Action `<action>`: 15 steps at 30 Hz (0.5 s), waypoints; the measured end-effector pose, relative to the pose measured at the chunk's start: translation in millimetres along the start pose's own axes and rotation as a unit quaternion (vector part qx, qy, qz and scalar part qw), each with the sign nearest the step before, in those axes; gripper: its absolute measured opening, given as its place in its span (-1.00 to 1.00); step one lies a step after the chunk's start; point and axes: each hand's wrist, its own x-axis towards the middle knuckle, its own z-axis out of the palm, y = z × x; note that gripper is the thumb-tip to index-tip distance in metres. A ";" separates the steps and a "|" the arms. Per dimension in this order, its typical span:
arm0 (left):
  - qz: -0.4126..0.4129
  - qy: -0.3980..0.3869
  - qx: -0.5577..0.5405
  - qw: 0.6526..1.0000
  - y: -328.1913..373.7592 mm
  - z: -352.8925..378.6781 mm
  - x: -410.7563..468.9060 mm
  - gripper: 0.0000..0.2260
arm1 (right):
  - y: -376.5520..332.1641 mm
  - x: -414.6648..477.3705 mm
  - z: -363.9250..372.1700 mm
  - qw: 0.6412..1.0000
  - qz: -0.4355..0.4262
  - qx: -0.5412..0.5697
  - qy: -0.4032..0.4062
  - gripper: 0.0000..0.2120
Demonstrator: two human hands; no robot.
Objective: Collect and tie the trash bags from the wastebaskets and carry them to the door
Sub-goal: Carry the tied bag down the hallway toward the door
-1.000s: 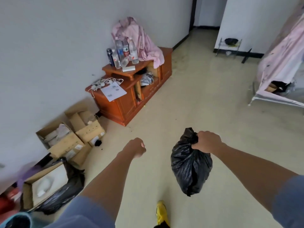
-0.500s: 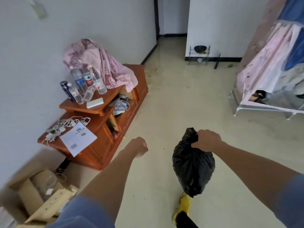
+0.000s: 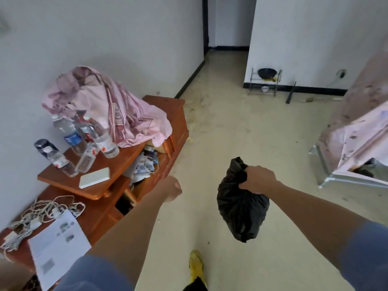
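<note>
A full black trash bag (image 3: 241, 208) hangs in the air in front of me, above the pale floor. My right hand (image 3: 259, 179) grips its gathered neck from the right. My left hand (image 3: 172, 190) is held out to the left of the bag, apart from it, curled into a fist with nothing in it. A hallway opening (image 3: 227, 24) shows at the far end of the room.
A low wooden cabinet (image 3: 117, 198) stands along the left wall with bottles (image 3: 84, 141), a pink cloth (image 3: 109, 110), cables and a paper. A bed frame (image 3: 327, 177) with pink sheets is at right. A small metal rack (image 3: 263, 85) stands against the far wall. My yellow shoe (image 3: 196, 263) is below.
I have walked forward along the cabinet; the cardboard boxes have dropped out of view and the hallway is nearer. Both hands keep their pose, the bag still hanging from the right.
</note>
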 end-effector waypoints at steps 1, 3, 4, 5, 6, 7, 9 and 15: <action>0.000 -0.001 0.000 1.000 7.3 -11.6 28.6 -0.82 | 0.4 30.3 -9.1 1.000 0.000 -0.006 0.002 -0.55; 0.011 -0.002 -0.005 1.000 22.3 -33.1 88.8 -0.79 | 1.9 91.7 -25.7 1.000 0.010 -0.005 0.001 -0.53; 0.019 0.002 -0.004 1.000 29.5 -44.0 121.3 -0.79 | 2.5 123.6 -33.2 1.000 0.018 -0.003 0.000 -0.53; 0.025 0.005 -0.003 1.000 36.2 -55.0 154.3 -0.79 | 2.7 154.7 -40.0 1.000 0.025 -0.001 -0.001 -0.52; 0.031 0.005 0.001 1.000 43.0 -66.8 186.3 -0.79 | 2.9 184.7 -47.1 0.999 0.032 0.002 -0.003 -0.52; 0.033 -0.002 0.010 0.999 51.6 -79.9 217.2 -0.78 | 3.4 212.8 -55.5 0.999 0.039 0.007 -0.006 -0.51; 0.040 -0.022 0.038 0.998 73.4 -110.1 274.3 -0.76 | 5.1 264.9 -75.6 0.998 0.056 0.011 -0.009 -0.51; 0.087 -0.016 0.113 0.990 155.1 -200.3 420.3 -0.74 | 19.1 399.1 -151.8 0.996 0.082 0.022 0.012 -0.53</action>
